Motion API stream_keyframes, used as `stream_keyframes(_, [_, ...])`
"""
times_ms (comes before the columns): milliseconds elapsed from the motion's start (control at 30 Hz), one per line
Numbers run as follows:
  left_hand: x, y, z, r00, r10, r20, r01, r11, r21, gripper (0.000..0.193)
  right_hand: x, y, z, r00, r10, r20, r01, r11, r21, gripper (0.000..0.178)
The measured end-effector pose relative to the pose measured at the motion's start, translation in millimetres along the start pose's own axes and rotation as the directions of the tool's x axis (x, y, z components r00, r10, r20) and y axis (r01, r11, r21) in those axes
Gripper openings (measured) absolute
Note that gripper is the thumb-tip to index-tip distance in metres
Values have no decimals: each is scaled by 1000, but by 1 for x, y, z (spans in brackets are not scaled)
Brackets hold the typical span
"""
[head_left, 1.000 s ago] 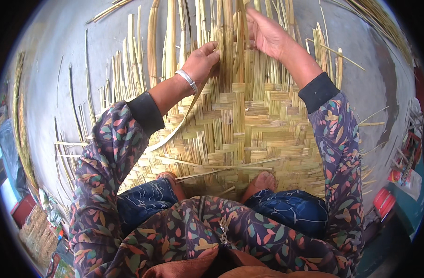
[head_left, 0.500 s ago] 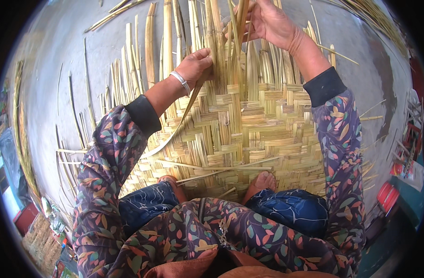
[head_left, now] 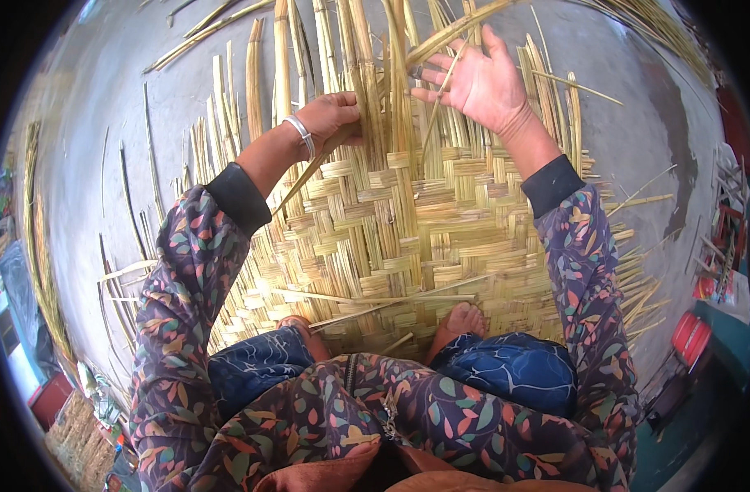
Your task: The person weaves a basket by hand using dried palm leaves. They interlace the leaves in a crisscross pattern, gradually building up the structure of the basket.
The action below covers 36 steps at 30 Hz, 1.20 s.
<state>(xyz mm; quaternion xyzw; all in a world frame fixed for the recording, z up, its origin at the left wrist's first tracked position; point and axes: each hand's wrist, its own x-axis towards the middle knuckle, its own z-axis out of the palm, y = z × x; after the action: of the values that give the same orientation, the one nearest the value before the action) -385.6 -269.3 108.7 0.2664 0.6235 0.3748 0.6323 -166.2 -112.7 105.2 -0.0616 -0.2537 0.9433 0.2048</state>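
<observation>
A partly woven mat of flat, pale yellow-green reed strips (head_left: 494, 225) lies under my feet, its loose ends fanning out at the far side. At the mat's far middle, my left hand (head_left: 330, 119) is closed on a reed strip (head_left: 303, 184) that slants down towards me. Upright reed strips (head_left: 367, 74) stand right beside its fingers. To the right, my right hand (head_left: 485, 86) is open, palm up with the fingers spread. Its fingers are behind a thin strip (head_left: 444, 94) and just below a wide bent strip (head_left: 465, 26).
Loose strips (head_left: 375, 305) lie across the near part of the mat, between my feet. A bundle of long reeds (head_left: 38, 238) lies at the left, another bundle (head_left: 658, 29) at the far right. A red round object (head_left: 690, 334) sits at the right edge of the grey floor (head_left: 649, 123).
My right hand has come lower and nearer, and its fingers have spread. A wide strip beside it now leans to the right. My left hand has shifted slightly left, still holding its strip.
</observation>
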Motion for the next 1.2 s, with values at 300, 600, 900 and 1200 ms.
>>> stream_keyframes(300, [9,1,-5,997,-76,26,73,994,80,25,-15,21,-43,998,-43,-50,47,996,79,34])
stream_keyframes(600, [8,1,-4,986,-124,-115,155,935,318,27,-22,32,-48,983,-68,-171,34,980,-198,27])
stream_keyframes(900, [-8,8,-9,978,168,-125,48,402,915,34,-50,70,-69,843,-128,-523,42,984,-173,24])
stream_keyframes(1200, [-14,-25,6,946,-23,-323,305,401,864,21,-74,97,-77,802,-113,-587,74,993,-90,20])
